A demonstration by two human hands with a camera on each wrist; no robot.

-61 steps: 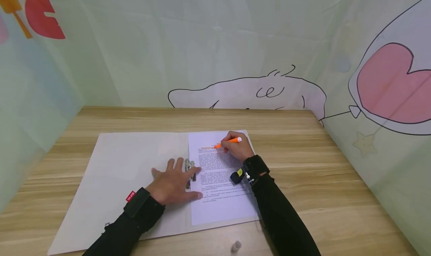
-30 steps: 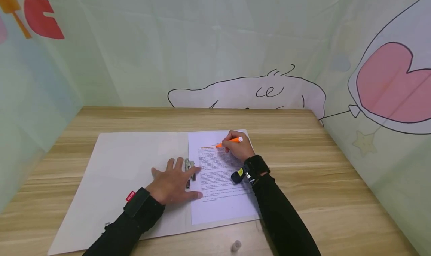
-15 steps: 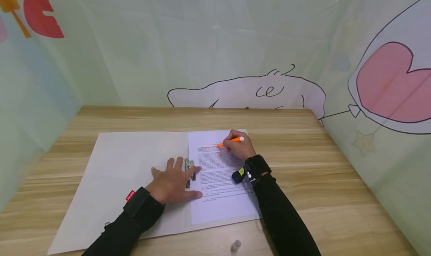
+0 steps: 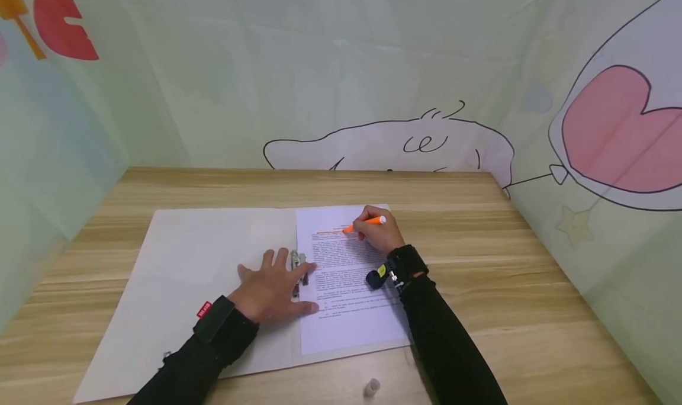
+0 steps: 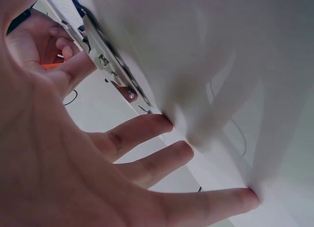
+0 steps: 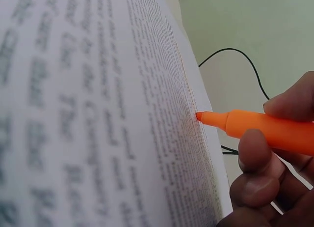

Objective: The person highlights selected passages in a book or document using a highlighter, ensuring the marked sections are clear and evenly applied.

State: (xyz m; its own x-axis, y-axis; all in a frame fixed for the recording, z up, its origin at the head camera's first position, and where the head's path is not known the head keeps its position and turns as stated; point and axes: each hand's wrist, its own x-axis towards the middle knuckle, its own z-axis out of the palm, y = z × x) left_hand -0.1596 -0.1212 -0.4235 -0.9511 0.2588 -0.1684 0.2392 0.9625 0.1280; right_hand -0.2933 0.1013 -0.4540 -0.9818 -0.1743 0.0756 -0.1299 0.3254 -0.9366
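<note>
An orange highlighter (image 6: 265, 128) is pinched in my right hand (image 4: 379, 230), its tip on the printed sheet (image 4: 325, 340) near the top lines. A thin orange stroke runs along a line of text to the left of the tip. The sheet lies on the right side of an opened white folder (image 4: 197, 251). My left hand (image 4: 274, 289) rests with spread fingers across the folder's middle, thumb and forefinger reaching onto the sheet's left edge. Beneath that hand is a metal clip (image 4: 295, 263), partly hidden; the left wrist view shows the clip (image 5: 105, 62) beside the fingers.
A small pale cap (image 4: 372, 387) lies on the wooden table (image 4: 533, 310) near the front edge, below the folder. A printed cloth backdrop (image 4: 330, 73) hangs behind and on both sides of the table.
The highlighter and right hand have slid slightly to the right along the text line, lengthening the orange stroke. The left hand has stayed in place.
</note>
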